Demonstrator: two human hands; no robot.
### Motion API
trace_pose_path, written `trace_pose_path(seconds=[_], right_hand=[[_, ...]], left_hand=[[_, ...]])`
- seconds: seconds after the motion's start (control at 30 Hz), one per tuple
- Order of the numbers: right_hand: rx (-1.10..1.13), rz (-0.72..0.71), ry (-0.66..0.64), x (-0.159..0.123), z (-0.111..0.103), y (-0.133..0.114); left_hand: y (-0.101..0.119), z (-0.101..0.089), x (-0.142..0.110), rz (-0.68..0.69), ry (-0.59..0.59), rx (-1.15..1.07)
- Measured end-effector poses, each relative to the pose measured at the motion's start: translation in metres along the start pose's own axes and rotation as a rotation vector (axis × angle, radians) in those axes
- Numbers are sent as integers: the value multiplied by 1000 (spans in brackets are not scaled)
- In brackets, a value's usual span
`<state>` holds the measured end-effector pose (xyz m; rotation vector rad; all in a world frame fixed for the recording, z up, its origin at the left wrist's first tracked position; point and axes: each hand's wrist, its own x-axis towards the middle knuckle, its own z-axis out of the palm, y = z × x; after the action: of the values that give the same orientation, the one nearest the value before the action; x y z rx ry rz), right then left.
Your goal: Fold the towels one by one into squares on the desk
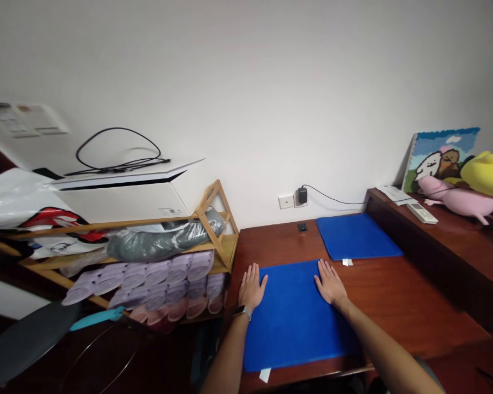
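A flat blue cloth (pixel 291 317) lies spread on the reddish-brown wooden desk (pixel 411 306), with a white tag at its near left edge. My left hand (pixel 251 287) rests flat at the cloth's far left corner, fingers stretched out, a watch on the wrist. Over the far right corner lies my right hand (pixel 331 282), palm down with its fingers extended. Neither hand grips anything. Farther back on the desk is a second blue piece (pixel 357 236), smaller in view, with white tags at its near edge.
On the left stands a wooden rack (pixel 216 219) with several purple and pink slippers (pixel 158 273), a white box (pixel 127 200) and a black cable (pixel 119 164). A raised ledge at right holds a pink plush toy (pixel 456 198) and a white remote (pixel 422 213). A black plug (pixel 303 195) sits in the wall socket.
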<state>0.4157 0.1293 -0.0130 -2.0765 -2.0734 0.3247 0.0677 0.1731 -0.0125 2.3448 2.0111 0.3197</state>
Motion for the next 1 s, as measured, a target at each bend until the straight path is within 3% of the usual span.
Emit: trace_pose_path(seconds=[0.33,0.53,0.67,0.73,0.83,0.93,1.0], right_hand=[[-23,13,-8,1,-1,0],[-26,11,-18,0,-5,-1],[-25,6,-14,-1,-2,1],[-30,4,-3,-1,0,2],[-25,2,6,0,4,4],[-11,-1,5,0,4,4],[-6,-4,5,1,4,4]], left_hand=[[2,12,3,16,132,-59],[9,-11,-6,-10,241,-94],[15,-33,-36,-11,232,-98],[31,-40,-58,-1,202,-150],[77,-40,-87,109,135,-257],[130,-29,-102,268,67,-299],[155,-18,-105,287,29,-264]])
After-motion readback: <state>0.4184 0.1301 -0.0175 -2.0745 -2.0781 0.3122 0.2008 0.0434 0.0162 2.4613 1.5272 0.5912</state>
